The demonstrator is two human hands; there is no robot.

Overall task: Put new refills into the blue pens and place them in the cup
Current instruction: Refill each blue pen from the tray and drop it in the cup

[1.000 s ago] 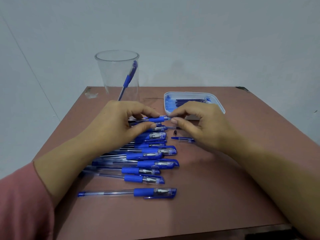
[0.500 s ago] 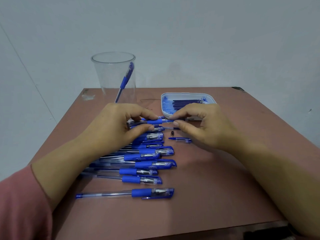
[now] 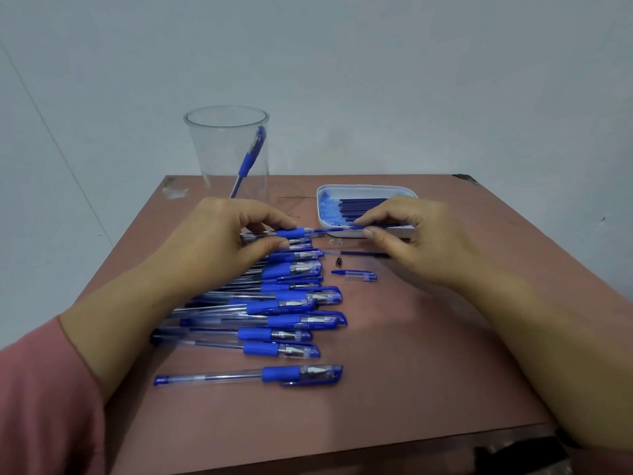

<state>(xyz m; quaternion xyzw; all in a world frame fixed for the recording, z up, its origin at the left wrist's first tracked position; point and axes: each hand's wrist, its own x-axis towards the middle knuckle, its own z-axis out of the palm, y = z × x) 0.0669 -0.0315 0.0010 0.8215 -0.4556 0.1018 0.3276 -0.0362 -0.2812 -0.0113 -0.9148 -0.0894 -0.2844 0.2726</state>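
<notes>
Right hand (image 3: 411, 241) is sitting further right than half a second ago, when its fingertips were meeting the left's at the pen mouth. A stretch of thin blue refill (image 3: 337, 229) is now showing between them. We are not able to tell whether we are drawing it out or re-gripping to feed it in.

Left hand (image 3: 233, 241) is pinching the open pen (image 3: 294, 232) by its rubber grip, holding the barrel level above the row of pens (image 3: 291, 303), likely so the refill is running straight. Right thumb and forefinger are pinching the refill's far end, just in front of the white tray (image 3: 368, 190) where the spare refills (image 3: 363, 207) are lying.

Loose cap (image 3: 356, 275) and small metal tip (image 3: 338, 260) are lying on the table (image 3: 411, 371) just under the work, near another loose refill (image 3: 356, 254). We are judging them parked close for reassembly.

Clear cup (image 3: 219, 149) is standing at the far edge, holding one pen (image 3: 251, 156) that is leaning on its wall. By our reckoning the task is only starting.
</notes>
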